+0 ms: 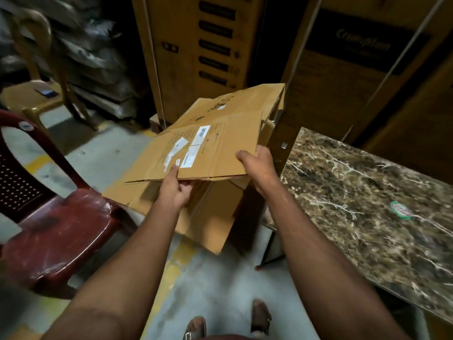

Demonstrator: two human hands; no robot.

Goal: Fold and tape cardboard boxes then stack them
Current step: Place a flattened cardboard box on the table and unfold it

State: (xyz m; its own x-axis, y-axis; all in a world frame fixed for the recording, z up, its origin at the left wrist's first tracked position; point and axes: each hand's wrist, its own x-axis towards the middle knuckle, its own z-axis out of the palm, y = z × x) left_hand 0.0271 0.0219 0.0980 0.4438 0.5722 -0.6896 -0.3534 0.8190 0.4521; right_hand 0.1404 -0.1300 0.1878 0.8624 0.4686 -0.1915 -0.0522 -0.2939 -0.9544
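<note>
Head view: both bare forearms reach forward and down from the bottom edge, meeting at a flattened box (208, 141) held in the air above the floor (210, 278).
Left hand (175, 190): arm stretched out from lower left, back of the hand facing up; it grips the box's near edge, left of centre.
Left fingers (187, 186): curled under the near edge, with the thumb lying flat on top beside a white label (188, 157).
Right hand (257, 165): arm stretched out from lower right; it holds the box's near right corner.
Right fingers: thumb on the top face; the rest are hidden below the cardboard, so their curl cannot be told.
Box: flat, tilted, far end higher than the near edge; its top shows a barcode sticker (203, 132) and dark handwriting farther up.
Box against the hands: the near edge runs between the two hands, the rest reaching away from the person.
Below the box: more flat cardboard (210, 217) leaning on the floor.
Right side: marble-patterned counter (367, 192) with a round green-rimmed sticker (400, 210).
Left side: dark red plastic chair (56, 229).
Background: tall printed cartons (196, 45) standing upright.
Bottom edge: the person's feet in sandals (261, 315).
</note>
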